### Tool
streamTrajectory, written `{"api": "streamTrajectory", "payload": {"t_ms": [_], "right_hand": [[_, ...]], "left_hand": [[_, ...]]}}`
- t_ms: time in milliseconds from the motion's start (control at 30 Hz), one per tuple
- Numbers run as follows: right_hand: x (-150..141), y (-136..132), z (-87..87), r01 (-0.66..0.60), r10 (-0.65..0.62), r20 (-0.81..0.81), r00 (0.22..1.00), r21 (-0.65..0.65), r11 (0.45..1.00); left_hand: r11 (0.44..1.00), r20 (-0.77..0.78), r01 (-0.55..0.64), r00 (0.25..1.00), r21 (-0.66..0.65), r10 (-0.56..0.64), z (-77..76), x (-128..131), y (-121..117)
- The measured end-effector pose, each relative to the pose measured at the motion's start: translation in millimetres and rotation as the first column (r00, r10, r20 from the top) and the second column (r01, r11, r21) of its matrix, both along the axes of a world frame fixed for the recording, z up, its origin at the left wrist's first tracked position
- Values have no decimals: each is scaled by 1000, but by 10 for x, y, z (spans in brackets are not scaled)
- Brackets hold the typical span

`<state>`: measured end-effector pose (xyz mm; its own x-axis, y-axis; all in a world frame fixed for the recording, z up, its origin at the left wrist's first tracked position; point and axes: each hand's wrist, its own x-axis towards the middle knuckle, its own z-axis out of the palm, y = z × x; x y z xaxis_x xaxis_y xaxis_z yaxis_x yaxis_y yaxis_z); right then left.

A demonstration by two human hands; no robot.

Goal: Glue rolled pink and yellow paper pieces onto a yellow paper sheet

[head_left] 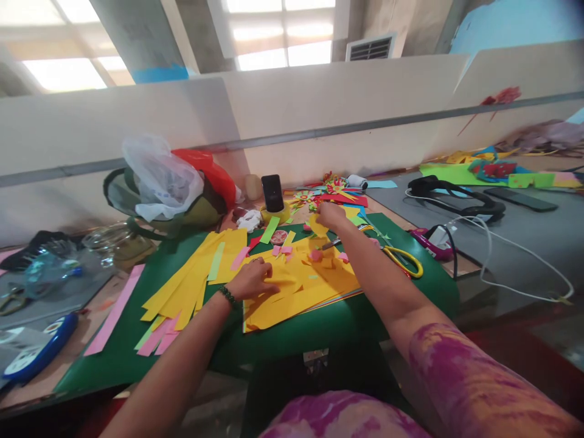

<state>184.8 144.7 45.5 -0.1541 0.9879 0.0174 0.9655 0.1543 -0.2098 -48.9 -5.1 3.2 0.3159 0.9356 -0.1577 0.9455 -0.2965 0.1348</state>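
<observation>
My left hand [253,281] rests palm down on a stack of yellow paper sheets [296,292] on a green mat [118,353], its fingers curled and pressing the paper. A dark bead bracelet sits on that wrist. My right hand [329,216] reaches further back, its fingers pinched on a small yellow paper piece [318,227]. Cut yellow strips [191,283], pink strips [157,337] and small pink and green scraps lie around. Yellow-handled scissors [404,258] lie to the right of my right arm.
A black phone [272,192] stands upright behind the paper. Bags and clear plastic [159,176] sit at back left, a glass jar [107,238] beside them. Coloured paper crafts [337,194] lie behind. Black headset [456,198], white cable [524,249] and more paper lie on the right.
</observation>
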Motion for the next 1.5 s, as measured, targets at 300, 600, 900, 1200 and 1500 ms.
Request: {"api": "streamTrajectory", "payload": {"t_ms": [300, 600, 900, 1200, 1500], "right_hand": [[239, -626, 264, 3, 124, -325, 938, 364, 932], [371, -1284, -196, -177, 220, -906, 362, 165, 970], [266, -1509, -743, -349, 249, -738, 627, 19, 937], [229, -1544, -727, -347, 223, -736, 639, -17, 938], [-266, -1395, -308, -467, -24, -960, 280, -158, 870]], "left_hand": [[998, -34, -32, 999, 46, 34, 225, -257, -48], [995, 91, -67, 993, -68, 73, -62, 74, 134], [977, 240, -9, 969, -215, 62, 340, -238, 53], [908, 175, -170, 952, -382, 252, 425, -771, -5], [911, 256, 52, 965, -408, 59, 401, -332, 7]]}}
